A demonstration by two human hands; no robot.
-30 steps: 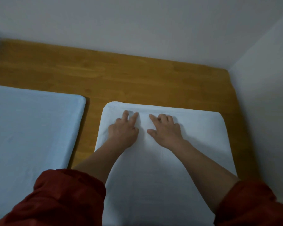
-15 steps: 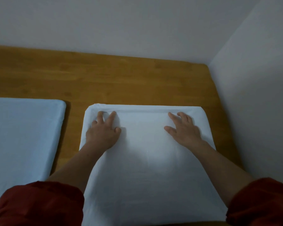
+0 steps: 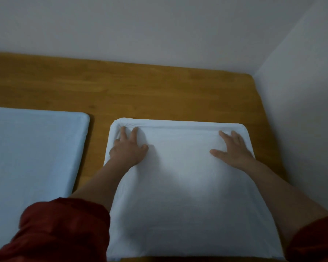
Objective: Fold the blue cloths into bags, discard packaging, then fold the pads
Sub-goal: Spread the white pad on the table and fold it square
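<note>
A white folded pad [image 3: 180,186] lies on the wooden table [image 3: 140,87] right in front of me. My left hand [image 3: 128,148] presses flat on its far left corner, fingers straight and reaching the puckered corner fold. Flat on the pad's far right corner lies my right hand [image 3: 234,148], fingers spread. A second, pale blue pad [image 3: 30,148] lies flat to the left, apart from the white one by a strip of bare wood.
White walls [image 3: 301,91] close the table off at the back and on the right, meeting in a corner at the far right. Bare wood runs along the back of the table. My red sleeves [image 3: 64,233] fill the lower corners of the view.
Both hands have slid apart from the middle of the white pad's far edge out to its far corners, staying flat on the pad.
</note>
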